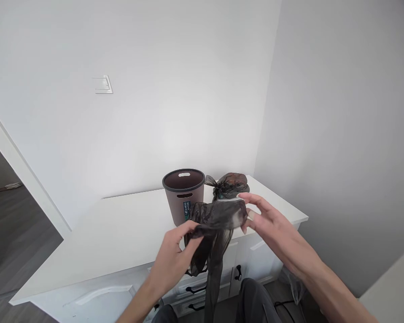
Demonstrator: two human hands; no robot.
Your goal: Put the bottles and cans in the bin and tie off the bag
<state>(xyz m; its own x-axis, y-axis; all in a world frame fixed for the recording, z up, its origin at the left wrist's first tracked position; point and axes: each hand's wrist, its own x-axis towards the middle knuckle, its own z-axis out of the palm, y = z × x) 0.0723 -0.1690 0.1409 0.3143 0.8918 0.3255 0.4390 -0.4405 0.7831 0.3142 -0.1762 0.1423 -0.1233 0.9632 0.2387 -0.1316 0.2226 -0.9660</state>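
A thin black plastic garbage bag (218, 220) is stretched between my hands above the front edge of the cabinet, its loose end hanging down toward my knees. My left hand (175, 255) pinches the near left side of the bag between thumb and fingers. At the bag's right end, my right hand (272, 222) has its thumb and fingertips on the rim. Just behind the bag stands a brownish trash can (175, 197) with a dark rim and handle slots, partly covered by it. A filled, knotted black bag (234, 181) sits to the right of the can.
The white cabinet top (121, 237) holds the can and the knotted bag, against a wall with a light switch (103, 84). Drawers with dark handles (195, 289) face my knees. A clear plastic bag (294, 287) and a dark cable lie low at the right.
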